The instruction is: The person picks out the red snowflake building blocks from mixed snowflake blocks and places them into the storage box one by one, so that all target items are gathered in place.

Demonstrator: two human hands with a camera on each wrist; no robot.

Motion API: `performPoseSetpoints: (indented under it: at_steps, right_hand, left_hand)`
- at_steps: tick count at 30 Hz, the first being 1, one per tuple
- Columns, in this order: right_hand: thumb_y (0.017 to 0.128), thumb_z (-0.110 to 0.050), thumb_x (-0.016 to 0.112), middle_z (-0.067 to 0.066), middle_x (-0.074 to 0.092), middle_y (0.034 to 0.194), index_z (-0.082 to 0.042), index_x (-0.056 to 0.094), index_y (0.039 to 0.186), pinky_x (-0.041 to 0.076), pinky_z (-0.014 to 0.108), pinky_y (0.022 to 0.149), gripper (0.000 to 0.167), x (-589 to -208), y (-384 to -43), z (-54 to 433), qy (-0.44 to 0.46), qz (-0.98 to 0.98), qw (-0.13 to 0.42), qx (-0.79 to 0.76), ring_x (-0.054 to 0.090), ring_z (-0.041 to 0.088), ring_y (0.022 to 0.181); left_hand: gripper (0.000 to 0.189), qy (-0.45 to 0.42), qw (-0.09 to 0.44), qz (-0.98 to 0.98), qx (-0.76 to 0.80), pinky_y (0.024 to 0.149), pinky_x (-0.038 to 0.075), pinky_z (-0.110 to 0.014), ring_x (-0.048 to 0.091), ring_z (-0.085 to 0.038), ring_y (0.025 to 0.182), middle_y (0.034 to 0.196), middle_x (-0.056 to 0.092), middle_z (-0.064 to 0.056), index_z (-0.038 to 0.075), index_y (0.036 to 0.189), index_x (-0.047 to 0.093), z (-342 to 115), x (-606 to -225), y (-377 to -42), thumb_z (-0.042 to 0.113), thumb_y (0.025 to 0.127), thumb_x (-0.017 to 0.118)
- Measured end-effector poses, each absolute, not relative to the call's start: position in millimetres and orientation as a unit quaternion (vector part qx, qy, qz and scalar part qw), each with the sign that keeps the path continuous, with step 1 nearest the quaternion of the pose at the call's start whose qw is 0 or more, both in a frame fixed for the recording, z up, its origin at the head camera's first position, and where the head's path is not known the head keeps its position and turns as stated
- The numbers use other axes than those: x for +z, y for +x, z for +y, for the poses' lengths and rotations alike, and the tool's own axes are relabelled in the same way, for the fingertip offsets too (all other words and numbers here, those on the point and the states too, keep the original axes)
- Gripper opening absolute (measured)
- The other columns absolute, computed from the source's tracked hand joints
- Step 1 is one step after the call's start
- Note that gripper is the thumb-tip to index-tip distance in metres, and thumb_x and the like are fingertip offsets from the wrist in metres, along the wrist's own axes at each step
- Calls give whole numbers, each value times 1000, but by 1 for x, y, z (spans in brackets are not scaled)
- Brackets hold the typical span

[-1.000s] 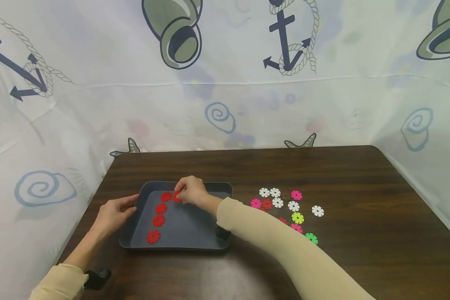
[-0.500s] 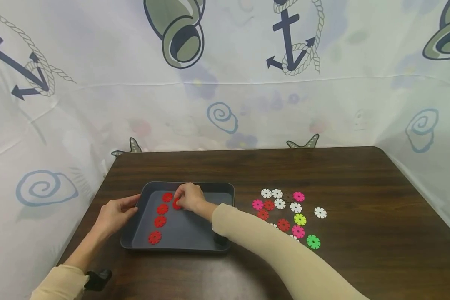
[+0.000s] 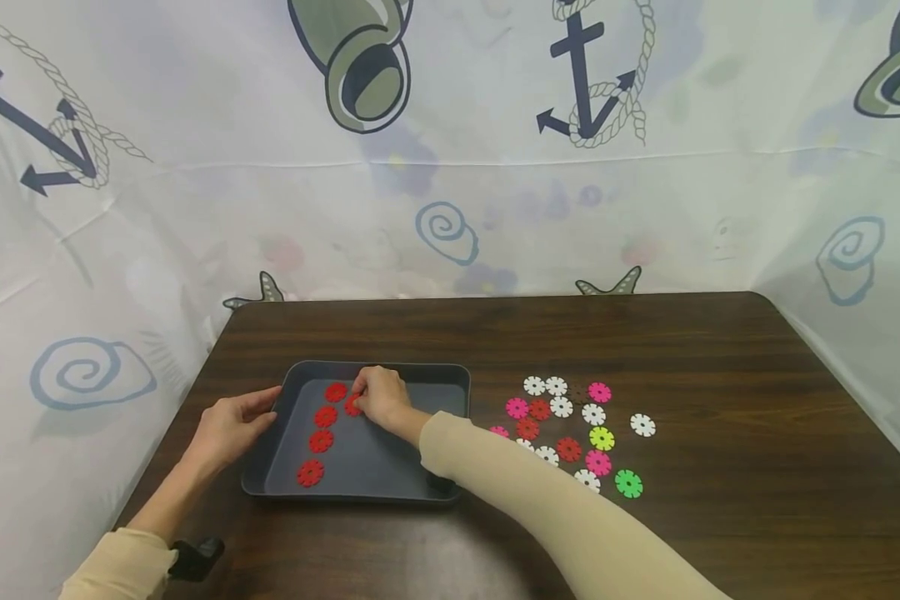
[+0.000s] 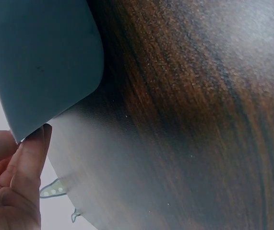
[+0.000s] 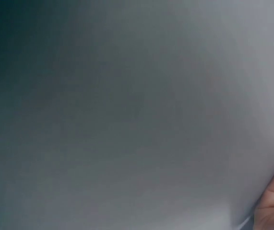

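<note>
A dark grey rectangular tray (image 3: 390,471) lies on the left half of the table. My left hand (image 3: 225,429) pinches its left rim; the left wrist view shows thumb and fingers (image 4: 29,163) at the tray's edge (image 4: 45,62). Down the tray's left side runs a line of red notched discs (image 3: 321,440). My right hand (image 3: 384,400) reaches over the far part of the tray, fingertips pinching another red notched disc (image 3: 351,406) just right of the line's top. A grey blur fills most of the right wrist view, with fingers (image 5: 273,196) in its corner.
Right of the tray, loose notched discs lie scattered: white (image 3: 642,425), yellow (image 3: 602,438), green (image 3: 628,483), pink (image 3: 598,462) and red (image 3: 568,449). My right sleeve (image 3: 525,487) crosses in front of some. A printed cloth (image 3: 495,225) hangs behind the brown table (image 3: 720,375).
My right hand has come down slightly toward the tray floor with the red notched disc, then stays almost still. The left hand keeps its place on the rim.
</note>
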State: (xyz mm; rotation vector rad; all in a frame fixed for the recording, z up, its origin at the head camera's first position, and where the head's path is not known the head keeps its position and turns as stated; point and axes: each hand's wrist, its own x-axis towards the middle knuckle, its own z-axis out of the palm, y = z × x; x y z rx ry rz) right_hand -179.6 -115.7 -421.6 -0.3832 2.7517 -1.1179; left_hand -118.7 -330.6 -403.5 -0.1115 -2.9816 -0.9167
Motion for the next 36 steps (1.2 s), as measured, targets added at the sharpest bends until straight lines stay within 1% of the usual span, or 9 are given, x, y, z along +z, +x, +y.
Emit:
performPoseSetpoints:
  at_steps: [3, 10, 19, 24, 27, 29, 32, 34, 36]
  right_hand:
    - [79, -8, 73, -4, 59, 68, -8, 66, 84, 42, 19, 58, 8, -422, -179, -115, -135, 920, 61, -362, 51, 6, 61]
    - [80, -11, 74, -2, 59, 81, -12, 64, 83, 45, 24, 63, 11, -425, -178, -115, -142, 935, 41, -324, 56, 12, 79]
    - [82, -10, 72, -1, 60, 83, -11, 64, 84, 46, 24, 65, 8, -425, -178, -114, -145, 932, 35, -331, 57, 12, 81]
    - [84, -7, 68, 0, 62, 86, -10, 65, 86, 48, 25, 74, 5, -421, -178, -110, -135, 923, 54, -357, 57, 13, 86]
    - [84, -7, 67, 0, 63, 86, -9, 66, 89, 47, 25, 77, 6, -414, -177, -107, -128, 915, 65, -376, 57, 13, 85]
    - [84, -7, 67, 0, 63, 84, -8, 66, 92, 46, 24, 75, 8, -409, -176, -103, -130, 908, 69, -392, 57, 11, 80]
    - [85, -6, 66, 1, 63, 80, -5, 66, 97, 46, 21, 67, 12, -397, -173, -96, -139, 889, 84, -427, 60, 11, 70]
    - [86, -5, 65, 1, 60, 78, -2, 65, 100, 48, 19, 61, 14, -390, -171, -91, -142, 870, 102, -460, 64, 15, 66]
    - [87, -4, 63, 1, 56, 76, 0, 63, 103, 51, 20, 58, 16, -384, -169, -85, -143, 851, 121, -492, 67, 22, 65]
  left_hand:
    - [41, -36, 10, -956, -292, 74, 53, -45, 65, -39, 99, 117, 60, -27, -5, 126, 56, -330, -403, -119, 7, 87, 62]
    - [41, -34, 6, -956, -290, 75, 52, -47, 64, -39, 100, 117, 61, -28, -4, 127, 56, -330, -403, -120, 8, 88, 62]
    - [41, -34, 6, -956, -290, 76, 52, -47, 64, -39, 100, 118, 60, -28, -5, 126, 56, -330, -404, -119, 8, 88, 62]
    - [41, -34, 7, -957, -288, 74, 53, -45, 64, -39, 99, 116, 61, -28, -5, 126, 56, -330, -406, -119, 8, 87, 62]
    - [41, -34, 6, -957, -287, 74, 52, -45, 64, -39, 99, 116, 61, -28, -5, 126, 56, -330, -406, -119, 8, 87, 62]
    - [41, -35, 6, -958, -286, 74, 52, -46, 64, -39, 99, 115, 61, -28, -5, 126, 56, -330, -406, -119, 8, 87, 62]
    - [41, -36, 9, -958, -284, 75, 51, -47, 64, -39, 99, 114, 62, -27, -5, 126, 56, -330, -406, -119, 8, 87, 62]
    - [41, -39, 12, -958, -283, 76, 51, -49, 64, -39, 99, 113, 63, -27, -5, 125, 57, -330, -406, -119, 8, 87, 62]
    - [40, -41, 14, -958, -283, 76, 51, -49, 64, -40, 99, 113, 63, -27, -5, 125, 56, -330, -406, -120, 8, 87, 62]
